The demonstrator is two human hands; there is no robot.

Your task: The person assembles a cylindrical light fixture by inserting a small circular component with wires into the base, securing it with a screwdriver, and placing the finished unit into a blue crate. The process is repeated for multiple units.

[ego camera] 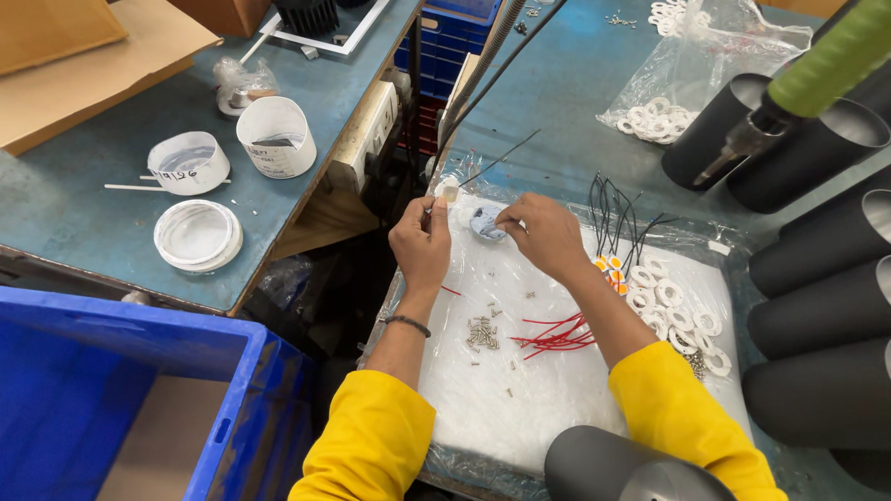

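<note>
Above white foam pad (pixel 520 390), left hand (pixel 422 243) fingers pinching upright stick (pixel 430 212), right hand (pixel 548 234) gripping disc (pixel 484 223).

Assembly workshop, blue workbench (pixel 557 102), loose screws (pixel 481 334), red wires (pixel 557 336)

Single view, head-mounted, looking steeply down and forward from above the person's own forearms. Range is close: the white foam pad (pixel 557 390) fills the lower centre, the blue-grey bench (pixel 93 204) runs off left, black tubes (pixel 817 306) crowd the right edge.
</note>
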